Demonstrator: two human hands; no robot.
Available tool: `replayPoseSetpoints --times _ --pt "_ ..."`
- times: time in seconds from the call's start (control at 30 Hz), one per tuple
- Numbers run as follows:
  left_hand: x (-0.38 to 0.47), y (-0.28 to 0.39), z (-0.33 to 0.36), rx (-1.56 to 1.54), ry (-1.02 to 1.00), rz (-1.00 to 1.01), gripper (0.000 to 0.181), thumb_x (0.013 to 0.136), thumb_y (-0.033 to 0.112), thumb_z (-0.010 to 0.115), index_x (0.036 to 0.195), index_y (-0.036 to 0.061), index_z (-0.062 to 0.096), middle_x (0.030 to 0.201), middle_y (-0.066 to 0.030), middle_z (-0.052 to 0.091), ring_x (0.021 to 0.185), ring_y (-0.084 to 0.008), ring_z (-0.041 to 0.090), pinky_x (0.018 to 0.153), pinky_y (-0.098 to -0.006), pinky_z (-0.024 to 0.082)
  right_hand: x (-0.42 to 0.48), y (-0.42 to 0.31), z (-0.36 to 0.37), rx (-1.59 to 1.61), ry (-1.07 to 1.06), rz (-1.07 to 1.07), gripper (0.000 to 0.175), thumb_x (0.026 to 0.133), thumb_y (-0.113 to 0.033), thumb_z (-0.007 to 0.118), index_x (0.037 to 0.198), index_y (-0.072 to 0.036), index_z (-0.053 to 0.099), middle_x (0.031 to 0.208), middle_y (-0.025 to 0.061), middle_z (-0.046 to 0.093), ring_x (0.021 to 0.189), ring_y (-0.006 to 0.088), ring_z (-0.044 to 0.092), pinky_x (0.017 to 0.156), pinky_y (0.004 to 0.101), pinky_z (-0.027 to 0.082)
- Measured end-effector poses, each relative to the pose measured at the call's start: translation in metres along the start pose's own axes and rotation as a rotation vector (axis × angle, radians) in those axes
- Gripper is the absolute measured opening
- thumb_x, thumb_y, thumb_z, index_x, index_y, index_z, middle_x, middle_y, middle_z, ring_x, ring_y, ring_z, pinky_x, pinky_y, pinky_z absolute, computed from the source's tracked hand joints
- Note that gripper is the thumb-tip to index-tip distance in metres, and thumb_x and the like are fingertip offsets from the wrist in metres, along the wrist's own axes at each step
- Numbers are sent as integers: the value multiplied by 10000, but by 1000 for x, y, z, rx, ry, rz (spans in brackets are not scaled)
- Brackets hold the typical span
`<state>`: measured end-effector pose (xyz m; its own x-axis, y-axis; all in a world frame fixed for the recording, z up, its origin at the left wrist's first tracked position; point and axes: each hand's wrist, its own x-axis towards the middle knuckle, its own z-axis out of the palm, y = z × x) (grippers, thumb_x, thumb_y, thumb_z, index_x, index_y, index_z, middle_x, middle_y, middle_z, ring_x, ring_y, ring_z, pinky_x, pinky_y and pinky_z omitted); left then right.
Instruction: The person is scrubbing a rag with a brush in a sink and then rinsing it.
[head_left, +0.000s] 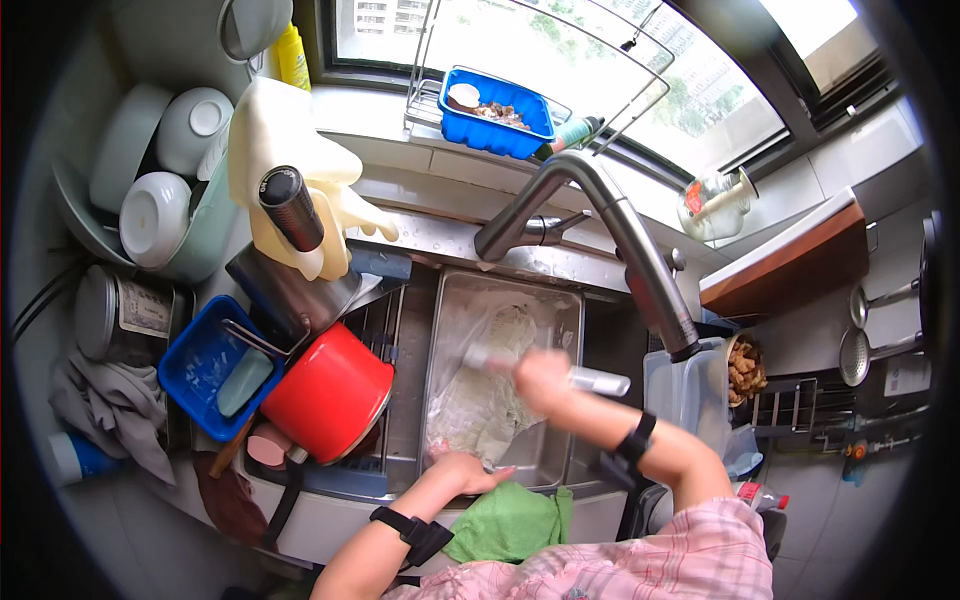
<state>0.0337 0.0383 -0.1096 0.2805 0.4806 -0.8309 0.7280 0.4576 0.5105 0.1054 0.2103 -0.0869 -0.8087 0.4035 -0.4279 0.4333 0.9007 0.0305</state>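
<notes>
A rectangular stainless steel tray (550, 450) lies across the sink, with a pale, flat, whitish piece (489, 397) inside it; its material is unclear. My right hand (541, 377) is closed around a tool with a white handle (600, 381), blurred, over the upper part of the piece. The tool's far end, over the tray's left side, is too blurred to name. My left hand (466, 471) rests at the tray's near left edge, its fingertips by the lower end of the piece; its exact hold cannot be made out. A green cloth (514, 521) lies just below the tray.
A steel faucet (589, 176) arches above the sink's right side. To the left stand a red pot (326, 394), a blue basket (187, 382) and a steel container (289, 300) under pale rubber gloves (285, 150). Clear plastic containers (682, 397) are at right.
</notes>
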Motion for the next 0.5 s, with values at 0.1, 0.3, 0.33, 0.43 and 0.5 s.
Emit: replayPoseSetpoints --times 0.1,0.3,0.33,0.43,0.5 --pt "6 0 4 -4 -37 23 931 741 776 186 1108 21 589 1214 -183 515 1158 -340 465 1021 -521 213 -31 -43 14 160 -121 -170 441 699 -145 546 1098 -327 592 736 113 583 706 302 611 580 407 475" --pt "-4 9 -4 6 31 47 998 729 783 214 1036 -91 585 1094 -278 549 1090 -392 496 1027 -457 243 23 64 -10 -18 237 229 425 734 -104 513 1126 -257 574 678 106 592 623 259 614 558 403 475" --pt "-3 6 -4 6 33 48 998 729 783 214 1036 -91 585 1094 -278 549 1090 -392 496 1027 -457 243 23 51 -13 -22 213 228 432 743 -110 515 1137 -278 571 681 107 592 631 258 617 567 410 479" --pt "-1 -2 -1 -81 15 38 1000 730 780 220 1031 -102 583 1089 -287 547 1083 -377 506 1001 -430 299 -18 -26 6 102 0 -47 451 758 -111 504 1138 -345 568 681 106 591 636 280 618 596 419 488" --pt "-6 -2 -2 -113 32 126 999 731 778 226 1032 -106 580 1085 -287 549 1074 -363 517 973 -408 342 -34 -41 17 109 -47 -169 444 756 -109 493 1116 -354 582 677 100 589 650 293 618 609 413 488"
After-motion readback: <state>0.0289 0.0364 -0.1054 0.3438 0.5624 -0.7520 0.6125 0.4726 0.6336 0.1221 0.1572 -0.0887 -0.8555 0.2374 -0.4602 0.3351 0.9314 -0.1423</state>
